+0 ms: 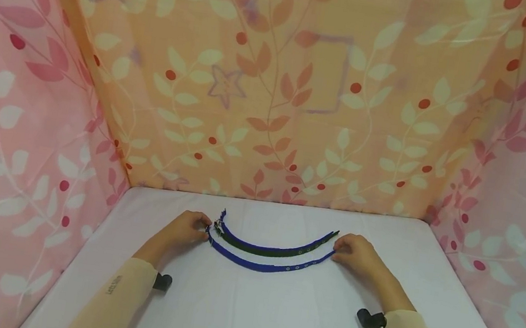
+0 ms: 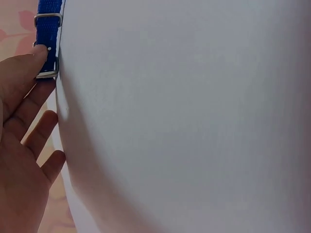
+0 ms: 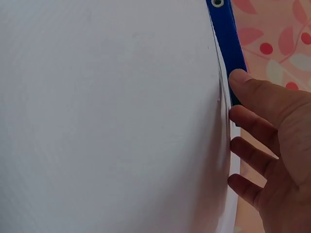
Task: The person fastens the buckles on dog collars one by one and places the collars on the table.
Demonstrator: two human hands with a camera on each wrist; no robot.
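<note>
A blue webbing collar [image 1: 261, 267] with metal eyelets curves between the two hands in the head view, its middle sagging toward the person. My left hand [image 1: 187, 227] pinches its buckle end; the left wrist view shows the thumb on the strap just above a metal buckle [image 2: 47, 74]. Between thumb and fingers, my right hand [image 1: 356, 252] holds the plain end, and an eyelet [image 3: 217, 2] shows farther up in the right wrist view. Just behind lies a dark green collar [image 1: 261, 251] with a blue strip [image 1: 251, 244] along its far edge; whether that is a separate collar is unclear.
A white tabletop [image 1: 251, 319] spreads under the collars. Patterned cloth rises behind it as an orange back wall [image 1: 271, 103], with pink cloth sides at left [image 1: 21, 124] and right [image 1: 522, 223]. Black wrist cameras [image 1: 371, 319] sit by the sleeves.
</note>
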